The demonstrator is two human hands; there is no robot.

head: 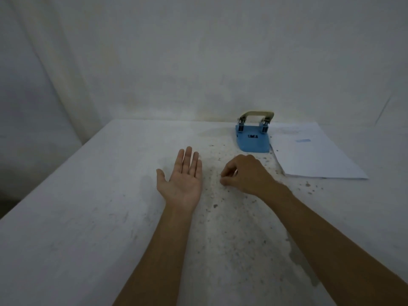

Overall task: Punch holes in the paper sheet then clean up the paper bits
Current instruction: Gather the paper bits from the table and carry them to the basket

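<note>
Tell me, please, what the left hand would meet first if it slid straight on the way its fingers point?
Nothing solid, it seems: the open left hand points up the table, left of the hole punch; only the backdrop cloth lies beyond, though depth is unclear.

On a white table (66, 217), the left hand (182, 180) lies flat, palm up, fingers together and extended. Just beside it, the right hand (245, 173) is curled, fingertips pinched together close to the surface. Small dark paper bits (215, 205) are scattered around both hands. Farther back stands a blue hole punch (253, 140), with a white paper sheet (309, 155) just to its right.
</note>
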